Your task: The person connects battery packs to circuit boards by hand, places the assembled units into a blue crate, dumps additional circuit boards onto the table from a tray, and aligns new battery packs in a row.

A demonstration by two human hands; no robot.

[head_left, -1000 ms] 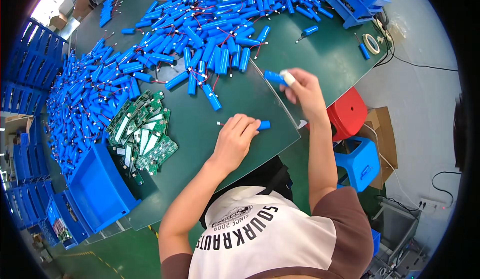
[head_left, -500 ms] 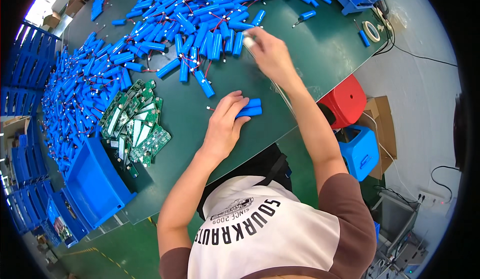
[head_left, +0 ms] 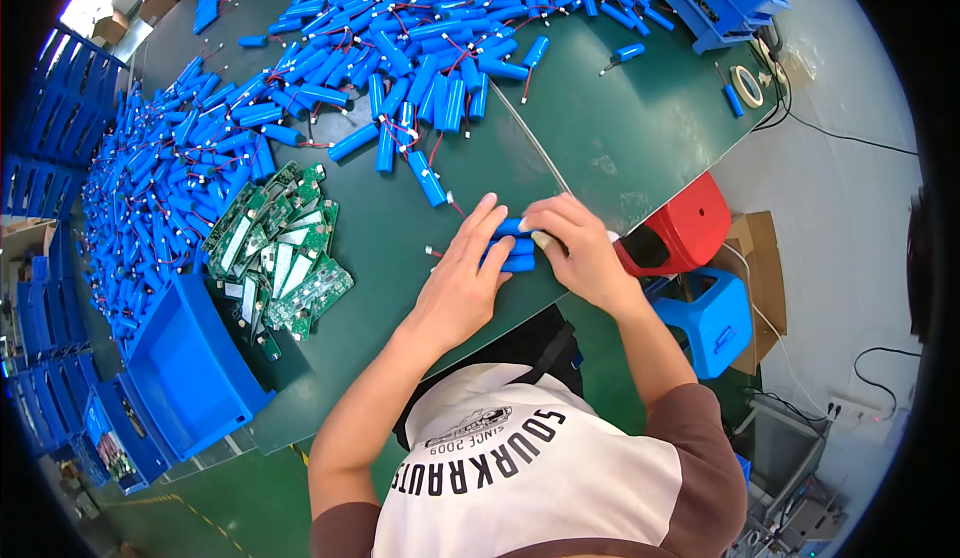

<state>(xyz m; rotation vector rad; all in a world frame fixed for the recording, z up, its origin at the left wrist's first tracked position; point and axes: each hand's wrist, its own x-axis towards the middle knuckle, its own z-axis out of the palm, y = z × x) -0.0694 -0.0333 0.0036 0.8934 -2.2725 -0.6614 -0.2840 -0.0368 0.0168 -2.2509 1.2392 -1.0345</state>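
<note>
In front of me on the green table, blue cylindrical batteries (head_left: 518, 264) lie side by side between my hands. My left hand (head_left: 460, 280) curves over their left ends, its fingers resting on them. A wire with a small white plug sticks out beside that hand. My right hand (head_left: 578, 253) pinches another blue battery (head_left: 512, 227) at the far side of this group, against the others. Pale coverings show on the tips of its thumb and index finger. The left ends of the batteries are hidden under my left fingers.
A large heap of wired blue batteries (head_left: 420, 48) spreads over the far and left table. Green circuit boards (head_left: 285, 253) are piled left of my hands, beside a blue bin (head_left: 190, 368). A tape roll (head_left: 746, 86) lies far right; red (head_left: 690, 223) and blue stools (head_left: 715, 323) stand beyond the edge.
My right hand has come back from the heap's near edge toward me with a battery, setting it against those under my left hand. My left hand stays on the batteries.
</note>
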